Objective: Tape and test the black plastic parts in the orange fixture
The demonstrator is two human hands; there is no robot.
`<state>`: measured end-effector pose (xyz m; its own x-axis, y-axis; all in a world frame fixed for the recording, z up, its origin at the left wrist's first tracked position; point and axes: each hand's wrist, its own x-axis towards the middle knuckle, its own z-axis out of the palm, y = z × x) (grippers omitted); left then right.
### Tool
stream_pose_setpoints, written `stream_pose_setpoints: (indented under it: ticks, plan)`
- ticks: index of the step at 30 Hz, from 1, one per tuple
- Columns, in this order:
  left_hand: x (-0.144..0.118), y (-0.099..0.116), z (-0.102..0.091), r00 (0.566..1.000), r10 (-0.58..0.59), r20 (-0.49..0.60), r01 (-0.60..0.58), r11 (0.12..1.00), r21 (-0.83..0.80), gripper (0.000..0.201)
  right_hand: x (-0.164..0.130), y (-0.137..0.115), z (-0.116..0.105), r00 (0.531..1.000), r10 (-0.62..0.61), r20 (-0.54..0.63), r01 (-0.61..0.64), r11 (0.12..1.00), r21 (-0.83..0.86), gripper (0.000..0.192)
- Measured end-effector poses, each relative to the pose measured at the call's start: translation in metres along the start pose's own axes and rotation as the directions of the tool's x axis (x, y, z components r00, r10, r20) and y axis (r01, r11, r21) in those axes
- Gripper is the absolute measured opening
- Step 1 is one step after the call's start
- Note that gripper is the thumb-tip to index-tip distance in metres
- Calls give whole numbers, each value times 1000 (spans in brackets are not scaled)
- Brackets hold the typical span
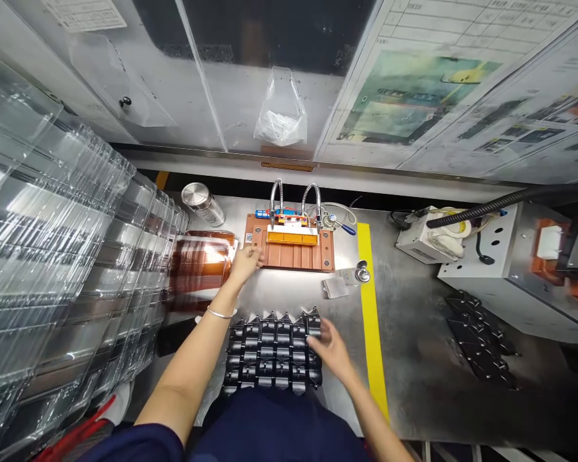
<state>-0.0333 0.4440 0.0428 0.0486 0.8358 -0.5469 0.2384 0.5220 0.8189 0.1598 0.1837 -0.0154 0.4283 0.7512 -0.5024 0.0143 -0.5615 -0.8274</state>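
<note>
A brown fixture block [293,258] lies on the metal bench, with an orange strip [292,239] and two bent metal hoses over it. My left hand [245,264] is at the block's left edge, fingers stretched out and apart; whether they touch it I cannot tell. Close to my body sit rows of black moulded plastic parts [275,350], packed side by side. At their right end is my right hand [332,351], slightly blurred, thumb and fingers spread with nothing visible between them.
Stacked clear plastic trays [67,244] rise on the left, beside brown film rolls [200,263] and a lidded glass bottle [203,204]. A blue-handled screwdriver [347,229] lies behind. Yellow tape [373,333] crosses the bench; more black parts [479,340] and a machine [501,269] stand right.
</note>
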Motion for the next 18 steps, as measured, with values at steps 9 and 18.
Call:
stream_pose_setpoints:
  ticks: [9, 18]
  plan:
    - [-46, -39, -51, 779, 530, -335, -306, 787, 536, 24, -14, -4, -27, 977, -175, -122, 152, 972, -179, 47]
    - [-59, -29, 23, 422, 867, 265, -734, 156, 660, 24, 90, -121, 45, 552, -771, 318, 676, 190, -712, 39]
